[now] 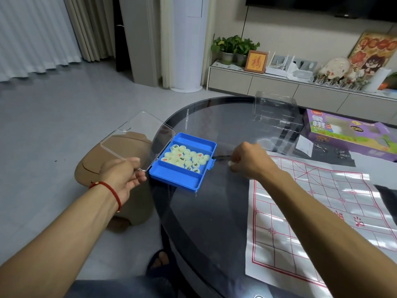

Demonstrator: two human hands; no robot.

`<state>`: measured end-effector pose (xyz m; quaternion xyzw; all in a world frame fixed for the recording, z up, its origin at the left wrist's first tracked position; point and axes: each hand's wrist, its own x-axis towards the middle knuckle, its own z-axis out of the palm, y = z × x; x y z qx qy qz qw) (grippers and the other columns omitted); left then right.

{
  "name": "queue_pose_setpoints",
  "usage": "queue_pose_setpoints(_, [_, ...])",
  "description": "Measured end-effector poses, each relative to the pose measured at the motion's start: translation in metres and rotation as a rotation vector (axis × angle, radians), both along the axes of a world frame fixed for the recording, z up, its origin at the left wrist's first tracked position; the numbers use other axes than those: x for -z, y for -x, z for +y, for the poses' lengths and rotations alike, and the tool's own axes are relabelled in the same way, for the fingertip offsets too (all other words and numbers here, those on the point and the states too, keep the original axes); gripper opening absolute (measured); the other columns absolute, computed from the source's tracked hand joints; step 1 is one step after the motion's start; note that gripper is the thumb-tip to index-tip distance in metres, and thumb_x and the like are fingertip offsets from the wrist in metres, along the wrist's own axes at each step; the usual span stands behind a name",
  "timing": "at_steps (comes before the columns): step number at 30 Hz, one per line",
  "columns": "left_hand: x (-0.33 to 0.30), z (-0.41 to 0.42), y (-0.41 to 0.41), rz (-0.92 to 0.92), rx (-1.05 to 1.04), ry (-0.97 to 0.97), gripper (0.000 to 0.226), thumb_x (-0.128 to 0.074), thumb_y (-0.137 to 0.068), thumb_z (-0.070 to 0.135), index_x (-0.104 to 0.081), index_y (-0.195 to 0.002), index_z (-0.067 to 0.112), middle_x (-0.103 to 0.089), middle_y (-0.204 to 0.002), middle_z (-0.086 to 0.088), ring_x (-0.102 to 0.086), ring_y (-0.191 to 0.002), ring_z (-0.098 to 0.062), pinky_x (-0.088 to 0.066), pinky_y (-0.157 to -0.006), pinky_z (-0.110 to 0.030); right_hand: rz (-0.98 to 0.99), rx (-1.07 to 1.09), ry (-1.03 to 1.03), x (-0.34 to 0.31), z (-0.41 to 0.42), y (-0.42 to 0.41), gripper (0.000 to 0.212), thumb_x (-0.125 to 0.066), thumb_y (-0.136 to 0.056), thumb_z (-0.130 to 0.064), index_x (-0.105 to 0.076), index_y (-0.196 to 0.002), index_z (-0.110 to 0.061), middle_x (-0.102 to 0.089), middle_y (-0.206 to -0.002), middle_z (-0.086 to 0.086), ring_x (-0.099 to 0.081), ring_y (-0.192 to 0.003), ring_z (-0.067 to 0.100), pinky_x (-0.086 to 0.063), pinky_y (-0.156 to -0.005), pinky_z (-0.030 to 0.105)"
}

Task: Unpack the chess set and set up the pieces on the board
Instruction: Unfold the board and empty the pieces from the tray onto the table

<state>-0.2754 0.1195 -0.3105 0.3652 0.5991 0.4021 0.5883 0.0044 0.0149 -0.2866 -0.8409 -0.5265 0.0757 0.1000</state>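
A blue plastic case (pixel 178 177) sits on the left edge of the round glass table (pixel 206 211). Its middle compartment holds several pale round chess pieces (pixel 185 158) marked in red and black. The clear lid (pixel 137 138) is swung open to the left. My left hand (pixel 126 177) pinches the lid's front corner. To the right of the case, my right hand (pixel 251 162) curls around a pale piece (pixel 231 163) just above the table. A white paper board (pixel 322 214) with a red grid lies flat on the table's right side.
A purple chess-set box (pixel 352 134) and a clear plastic insert (pixel 277 115) lie at the table's far side, with metal ring puzzles (pixel 341 152) beside them. A brown stool (pixel 120 164) stands on the floor left of the table. A low cabinet (pixel 279 84) runs behind.
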Motion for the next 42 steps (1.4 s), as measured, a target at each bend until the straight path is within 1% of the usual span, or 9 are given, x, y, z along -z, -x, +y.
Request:
queue_pose_setpoints(6, [-0.003,-0.006,-0.004,0.007,0.004,0.001,0.006,-0.058,-0.097,0.006,-0.061,-0.095,0.011,-0.06,-0.086,-0.011,-0.06,-0.074,-0.018,-0.053,-0.063,-0.032,0.121,-0.005,0.013,-0.002,-0.001,-0.007,0.022,-0.083,-0.077,-0.024,-0.077,-0.097,-0.018,-0.073,-0.09,0.008,-0.069,-0.078,0.024,-0.061,-0.069,0.036])
queue_pose_setpoints(8, [-0.005,-0.008,-0.005,0.005,0.006,0.005,0.006,-0.058,-0.097,0.006,-0.061,-0.096,0.011,-0.061,-0.088,-0.012,-0.06,-0.074,-0.018,-0.053,-0.063,-0.031,0.083,-0.003,-0.122,-0.003,0.001,0.002,0.017,-0.08,-0.08,-0.024,-0.076,-0.095,-0.019,-0.074,-0.084,0.007,-0.07,-0.073,0.026,-0.062,-0.07,0.039])
queue_pose_setpoints(11, [-0.006,-0.01,-0.006,0.003,0.006,0.008,0.006,-0.058,-0.096,0.006,-0.061,-0.1,0.01,-0.061,-0.088,-0.012,-0.06,-0.073,-0.018,-0.054,-0.063,-0.031,0.149,-0.11,-0.301,-0.009,0.011,0.029,0.01,-0.075,-0.084,-0.019,-0.077,-0.094,-0.02,-0.073,-0.083,-0.002,-0.068,-0.077,0.019,-0.054,-0.065,0.026])
queue_pose_setpoints(13, [-0.008,-0.012,-0.007,-0.002,0.004,0.011,0.007,-0.058,-0.097,0.006,-0.061,-0.102,0.009,-0.06,-0.086,-0.012,-0.059,-0.071,-0.018,-0.053,-0.062,-0.031,0.173,-0.253,-0.209,-0.014,0.022,0.049,0.018,-0.076,-0.086,-0.02,-0.076,-0.104,-0.021,-0.071,-0.093,-0.005,-0.065,-0.085,0.015,-0.052,-0.068,0.021])
queue_pose_setpoints(18, [-0.01,-0.014,-0.009,-0.006,0.002,0.015,0.008,-0.056,-0.097,0.004,-0.061,-0.103,0.007,-0.059,-0.083,-0.012,-0.058,-0.068,-0.017,-0.054,-0.062,-0.03,-0.005,-0.309,-0.009,-0.005,0.054,0.065,0.031,-0.072,-0.088,-0.019,-0.071,-0.119,-0.025,-0.066,-0.116,0.004,-0.065,-0.096,0.026,-0.058,-0.082,0.04])
queue_pose_setpoints(23, [-0.008,-0.013,-0.006,-0.005,0.003,0.005,0.008,-0.056,-0.097,0.003,-0.061,-0.101,0.008,-0.06,-0.086,-0.013,-0.058,-0.068,-0.017,-0.053,-0.06,-0.029,-0.12,-0.374,0.014,-0.007,0.062,0.068,0.023,-0.065,-0.093,-0.01,-0.073,-0.115,-0.013,-0.069,-0.115,0.009,-0.066,-0.099,0.028,-0.057,-0.085,0.039])
queue_pose_setpoints(32, [-0.005,-0.01,-0.005,-0.011,-0.019,-0.001,0.01,-0.056,-0.097,0.002,-0.062,-0.093,0.01,-0.06,-0.083,-0.011,-0.058,-0.066,-0.016,-0.053,-0.059,-0.028,-0.159,-0.583,0.128,-0.016,0.06,0.064,0.042,-0.062,-0.097,-0.015,-0.059,-0.138,-0.023,-0.06,-0.131,0.003,-0.056,-0.116,0.02,-0.047,-0.087,0.03])
queue_pose_setpoints(35, [-0.004,-0.008,-0.005,-0.013,-0.022,-0.004,0.01,-0.056,-0.097,0.002,-0.063,-0.096,0.009,-0.06,-0.082,-0.011,-0.057,-0.065,-0.016,-0.053,-0.06,-0.028,-0.162,-0.614,0.113,-0.018,0.061,0.062,0.041,-0.067,-0.095,-0.02,-0.062,-0.135,-0.023,-0.061,-0.13,0.002,-0.056,-0.113,0.019,-0.044,-0.082,0.027])
queue_pose_setpoints(42, [-0.003,-0.008,-0.004,-0.014,-0.021,0.0,0.009,-0.056,-0.097,0.003,-0.062,-0.1,0.009,-0.061,-0.086,-0.011,-0.058,-0.069,-0.016,-0.054,-0.061,-0.029,-0.087,-0.583,0.05,-0.013,0.061,0.059,0.028,-0.071,-0.092,-0.024,-0.07,-0.12,-0.021,-0.068,-0.119,0.002,-0.063,-0.102,0.018,-0.057,-0.086,0.031])
